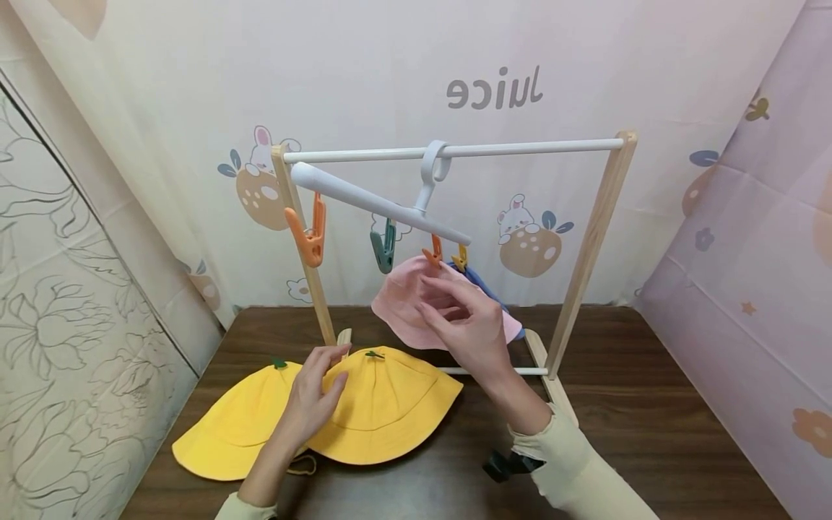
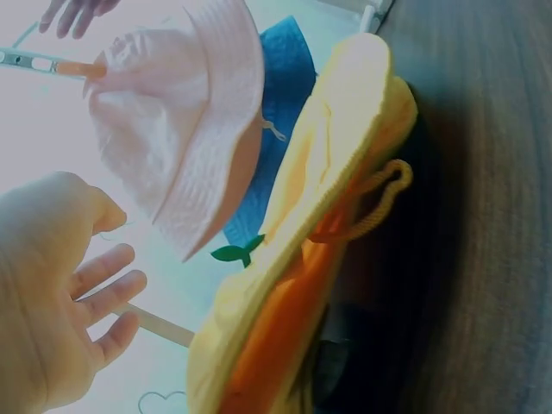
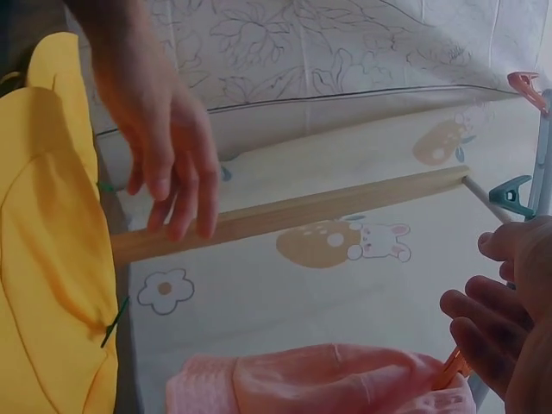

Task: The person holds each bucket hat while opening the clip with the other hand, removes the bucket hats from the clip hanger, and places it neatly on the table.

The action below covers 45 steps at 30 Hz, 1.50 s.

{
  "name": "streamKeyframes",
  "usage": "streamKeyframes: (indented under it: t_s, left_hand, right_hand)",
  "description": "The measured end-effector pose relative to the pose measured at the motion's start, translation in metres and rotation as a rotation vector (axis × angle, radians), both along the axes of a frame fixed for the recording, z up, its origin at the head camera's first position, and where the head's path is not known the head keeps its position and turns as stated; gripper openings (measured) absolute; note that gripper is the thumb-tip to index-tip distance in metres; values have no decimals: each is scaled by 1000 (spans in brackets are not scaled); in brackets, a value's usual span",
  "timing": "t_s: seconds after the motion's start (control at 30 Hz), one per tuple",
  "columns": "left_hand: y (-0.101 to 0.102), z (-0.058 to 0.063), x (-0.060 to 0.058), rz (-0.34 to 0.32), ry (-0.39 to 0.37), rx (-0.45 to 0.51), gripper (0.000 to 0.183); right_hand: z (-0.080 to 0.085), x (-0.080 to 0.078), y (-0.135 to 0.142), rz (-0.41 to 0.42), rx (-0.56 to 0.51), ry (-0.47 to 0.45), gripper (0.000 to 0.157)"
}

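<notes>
Both hands (image 1: 479,331) (image 1: 312,393) hover, fingers (image 1: 455,288) parted, near pink hat (image 1: 401,310) and yellow hats (image 1: 390,404).

Word "Juice" (image 1: 502,92), mirror-reversed, in large grey letters, high on the pale backdrop (image 1: 364,79)

The hats come to four: two yellow bucket hats (image 1: 383,397), one pink bucket hat (image 1: 403,307) and one blue bucket hat (image 2: 286,82). Each of the yellow pair shows one green sprout (image 1: 375,354), making two sprouts. The clothespins also number four: two orange clothespins (image 1: 315,245), one green clothespin (image 1: 385,254) and one yellow clothespin (image 1: 461,261). There is one white hanger (image 1: 357,195) and one rack, with two wooden uprights (image 1: 596,231) and two white rods (image 1: 533,149). One counter (image 1: 650,412) carries it all. In the head view, the backdrop bears two rabbit prints (image 1: 518,215) and one mirrored word "Juice" (image 1: 494,90).
</notes>
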<state>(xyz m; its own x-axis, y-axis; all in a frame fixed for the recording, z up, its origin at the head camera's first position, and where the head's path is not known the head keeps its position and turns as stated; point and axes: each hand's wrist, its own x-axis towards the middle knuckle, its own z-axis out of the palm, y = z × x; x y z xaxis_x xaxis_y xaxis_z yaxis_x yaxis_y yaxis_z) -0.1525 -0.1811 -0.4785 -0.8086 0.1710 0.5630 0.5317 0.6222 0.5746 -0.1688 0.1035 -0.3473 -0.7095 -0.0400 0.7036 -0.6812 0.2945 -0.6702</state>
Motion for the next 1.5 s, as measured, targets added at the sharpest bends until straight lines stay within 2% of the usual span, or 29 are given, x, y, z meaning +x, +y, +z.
streamKeyframes:
  t_s: [0.73,0.93,1.27,1.5]
  left_hand:
    - [16,20,-13,-121,56,51,51]
    - [19,26,-15,-143,41,53,54]
    - [23,35,-21,-178,65,56,55]
    - [27,41,-28,-194,54,68,50]
  right_hand:
    - [-13,2,27,-56,73,86,40]
    - [-11,1,36,-95,58,109,39]
    - [-12,5,48,-125,73,84,39]
    - [-14,6,53,-144,88,93,39]
